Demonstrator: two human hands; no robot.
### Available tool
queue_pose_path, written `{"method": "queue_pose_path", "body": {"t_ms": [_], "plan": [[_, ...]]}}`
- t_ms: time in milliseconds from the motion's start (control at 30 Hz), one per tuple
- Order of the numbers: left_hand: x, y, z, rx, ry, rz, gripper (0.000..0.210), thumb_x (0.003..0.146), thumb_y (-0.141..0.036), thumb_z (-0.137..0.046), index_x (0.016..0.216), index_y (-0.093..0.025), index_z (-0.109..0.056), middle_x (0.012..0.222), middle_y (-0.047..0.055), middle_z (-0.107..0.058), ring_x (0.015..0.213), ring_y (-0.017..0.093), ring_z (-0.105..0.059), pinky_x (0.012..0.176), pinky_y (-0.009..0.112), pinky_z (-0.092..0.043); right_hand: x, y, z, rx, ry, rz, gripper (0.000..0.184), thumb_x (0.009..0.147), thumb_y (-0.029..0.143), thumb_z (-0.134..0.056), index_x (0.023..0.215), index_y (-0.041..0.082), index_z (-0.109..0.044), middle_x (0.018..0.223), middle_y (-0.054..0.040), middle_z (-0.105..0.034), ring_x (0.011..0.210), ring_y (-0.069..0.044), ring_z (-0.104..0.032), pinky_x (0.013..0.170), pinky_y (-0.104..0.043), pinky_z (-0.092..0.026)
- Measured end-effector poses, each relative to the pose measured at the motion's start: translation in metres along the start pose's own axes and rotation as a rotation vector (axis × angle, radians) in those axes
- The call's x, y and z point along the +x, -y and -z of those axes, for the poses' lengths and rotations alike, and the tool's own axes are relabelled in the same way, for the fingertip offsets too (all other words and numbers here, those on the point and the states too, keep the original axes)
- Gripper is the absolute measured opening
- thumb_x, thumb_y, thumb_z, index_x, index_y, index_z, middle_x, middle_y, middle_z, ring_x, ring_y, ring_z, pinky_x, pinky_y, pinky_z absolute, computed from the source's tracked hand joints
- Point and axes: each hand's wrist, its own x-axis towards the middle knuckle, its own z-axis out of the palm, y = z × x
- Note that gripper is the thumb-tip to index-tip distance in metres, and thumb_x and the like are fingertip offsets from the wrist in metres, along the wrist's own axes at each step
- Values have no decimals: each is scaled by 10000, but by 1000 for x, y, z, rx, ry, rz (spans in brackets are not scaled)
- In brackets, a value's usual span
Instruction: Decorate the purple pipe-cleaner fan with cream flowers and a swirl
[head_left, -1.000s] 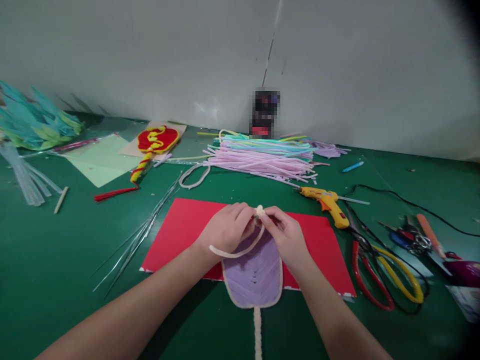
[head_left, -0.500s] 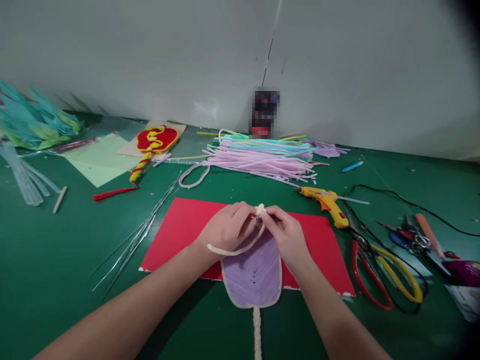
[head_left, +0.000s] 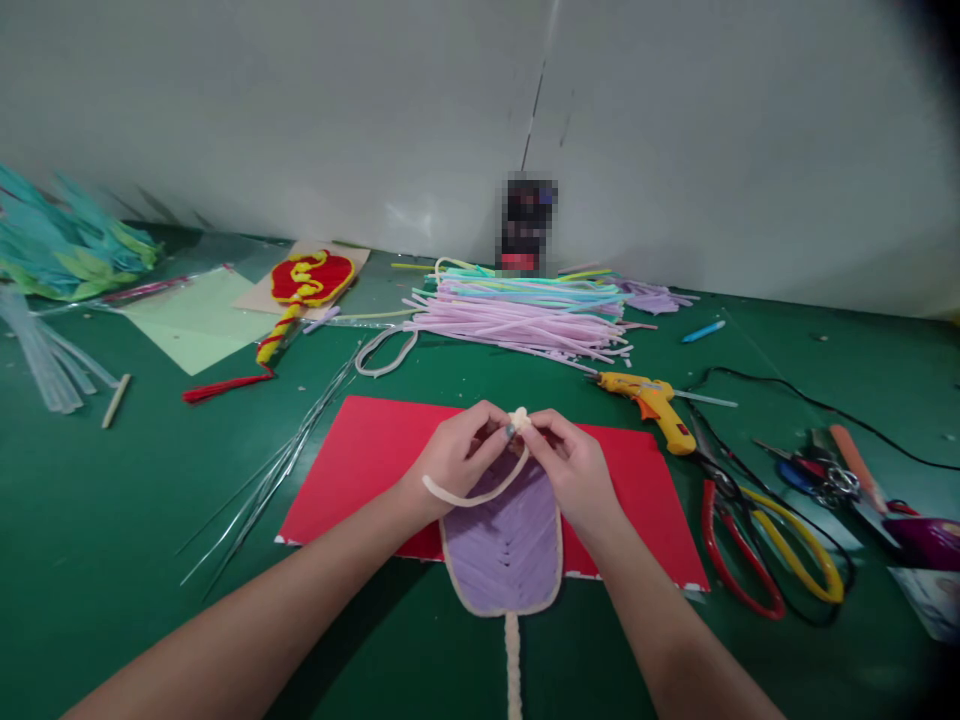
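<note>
Pale knotted piece [head_left: 519,419]: held over the purple fan [head_left: 504,560], head apparently formed, tail [head_left: 469,502] loose and unfastened. Left hand [head_left: 459,455] and right hand [head_left: 576,468]: each grip pinched on the piece. Fan: edging and twisted handle [head_left: 513,660] in place; attachment of piece cannot be told. Red card [head_left: 630,510] lies beneath, on the green worktop [head_left: 150,520].

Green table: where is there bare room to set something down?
The widest patch lies between the short stick, silver wires and left forearm; a smaller one, between the blue pen, wall and black cord. Crowded: right, around the glue gun and red-and-yellow tool; centre, where left hand and right hand hold a cream piece by the purple fan.
</note>
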Motion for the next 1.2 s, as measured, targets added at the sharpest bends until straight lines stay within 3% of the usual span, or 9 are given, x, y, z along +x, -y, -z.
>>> {"method": "queue_pose_path", "body": {"t_ms": [200, 600, 833, 1000, 1200], "plan": [[1, -3, 1, -6, 5, 6, 137, 852, -242, -427, 824, -157, -531, 751, 18, -622, 695, 125, -575, 631, 245, -458, 0, -1, 1, -31, -4, 30, 183, 812, 361, -522, 765, 202, -600, 779, -25, -585, 748, -161, -539, 671, -270, -427], [1, -7, 4, 150, -12, -63, 129, 830, -226, -435, 819, -163, -548, 774, 19, -623, 693, 125, -578, 613, 226, -439, -2, 5, -3, 164, 20, -92, 163, 781, 355, -561, 745, 205, -613, 730, -2, -582, 749, -161, -554, 701, -271, -432], [1, -4, 3, 29, 1, 4, 217, 897, -279, -348, 804, -163, -506, 715, -3, -577, 643, 107, -536, 605, 220, -417, -1, 1, -3, 147, 21, -58, 137, 799, 328, -557, 776, 206, -614, 755, 1, -595, 746, -149, -556, 699, -257, -424], [1, -5, 5, 4, 41, 57, 221, 891, -326, -380, 791, -166, -494, 727, -12, -547, 671, 112, -515, 622, 224, -403, -1, 0, -4, 64, 48, 0, 157, 804, 334, -553, 757, 195, -610, 765, -10, -584, 738, -146, -537, 687, -262, -412], [1, -3, 5, 28, 72, 41, 195, 886, -306, -373, 786, -174, -476, 722, -11, -547, 659, 115, -499, 618, 230, -394, -2, -1, -3, 69, 66, -50, 182, 787, 356, -566, 716, 190, -587, 706, 1, -550, 670, -132, -496, 625, -250, -385]]}}
